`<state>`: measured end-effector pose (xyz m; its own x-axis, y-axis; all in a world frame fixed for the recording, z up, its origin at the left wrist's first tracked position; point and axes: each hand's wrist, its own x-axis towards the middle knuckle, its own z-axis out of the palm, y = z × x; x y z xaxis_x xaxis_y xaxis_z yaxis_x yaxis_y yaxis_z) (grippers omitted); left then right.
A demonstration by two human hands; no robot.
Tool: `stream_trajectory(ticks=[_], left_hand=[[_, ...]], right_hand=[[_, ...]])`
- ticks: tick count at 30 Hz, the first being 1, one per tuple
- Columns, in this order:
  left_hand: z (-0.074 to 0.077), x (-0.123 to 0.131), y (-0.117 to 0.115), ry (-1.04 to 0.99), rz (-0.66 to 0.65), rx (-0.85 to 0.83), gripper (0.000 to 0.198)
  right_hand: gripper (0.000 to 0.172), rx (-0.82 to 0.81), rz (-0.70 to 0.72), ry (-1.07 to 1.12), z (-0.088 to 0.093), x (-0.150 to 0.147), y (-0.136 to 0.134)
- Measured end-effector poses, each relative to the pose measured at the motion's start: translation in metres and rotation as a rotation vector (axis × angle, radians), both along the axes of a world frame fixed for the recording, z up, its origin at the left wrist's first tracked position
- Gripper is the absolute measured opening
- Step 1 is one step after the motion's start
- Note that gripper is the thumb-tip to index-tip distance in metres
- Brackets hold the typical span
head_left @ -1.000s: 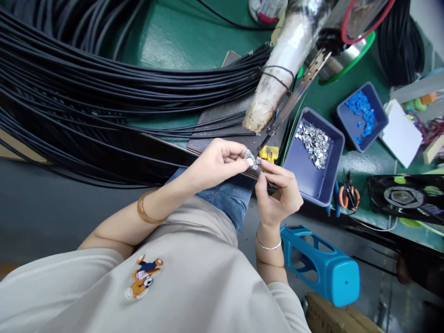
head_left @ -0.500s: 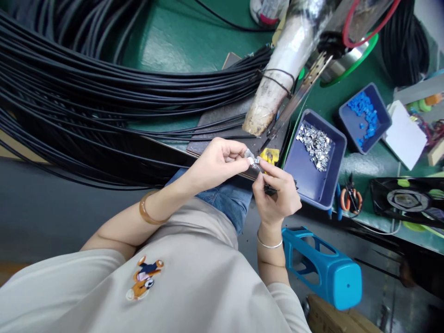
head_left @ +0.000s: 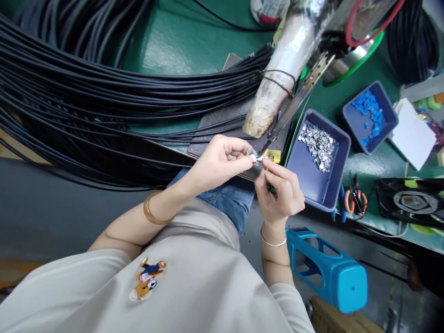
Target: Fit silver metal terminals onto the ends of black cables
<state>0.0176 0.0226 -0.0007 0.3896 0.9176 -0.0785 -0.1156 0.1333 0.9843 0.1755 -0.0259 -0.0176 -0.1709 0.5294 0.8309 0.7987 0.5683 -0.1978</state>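
The left hand (head_left: 224, 162) and the right hand (head_left: 280, 189) meet just to the left of the large tray (head_left: 300, 180), in front of the person's body. Between their fingertips, at the same spot, is a small silvery piece (head_left: 259, 159). The left hand grasps it between thumb and forefinger; the right thumb and forefinger pinch its other end, the remaining fingers curled in. Its exact shape is too small to make out. Holding it from both ends probably keeps so tiny a thing steady and lets the fingertips work it finely.

The large tray holds a loose heap of shiny metal bits (head_left: 319, 145), gathered toward its far side, its near part bare. It sits just beside the right hand, likely so that bits are within easy reach. Beyond and to the right of the large tray, a small tray (head_left: 390, 118) holds scattered blue bits (head_left: 369, 113); separate trays seem meant to keep the two kinds from mixing.

Left of the large tray, black cables (head_left: 173, 88) lie in long bundles across the green surface (head_left: 180, 37), many ends pointing toward the tray, perhaps for handiness. Pliers (head_left: 349, 201) with orange handles rest at its near right side.
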Motion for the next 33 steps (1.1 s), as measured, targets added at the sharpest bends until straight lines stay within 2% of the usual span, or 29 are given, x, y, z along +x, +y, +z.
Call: stream_trajectory(ticks=[23,27,33], left_hand=[[0.0041,-0.0023,-0.0003,0.046,0.019,0.012,0.017],[0.0048,-0.0029,-0.001,0.076,0.026,0.058,0.018],[0.0052,-0.002,-0.0032,0.107,0.039,0.104,0.018]], right_hand=[[0.02,-0.02,-0.036,-0.086,0.0052,-0.0001,0.0002],[0.019,-0.041,-0.025,-0.019,0.0049,-0.0003,0.0002],[0.018,-0.163,-0.024,0.147,0.0069,-0.0022,0.0005]])
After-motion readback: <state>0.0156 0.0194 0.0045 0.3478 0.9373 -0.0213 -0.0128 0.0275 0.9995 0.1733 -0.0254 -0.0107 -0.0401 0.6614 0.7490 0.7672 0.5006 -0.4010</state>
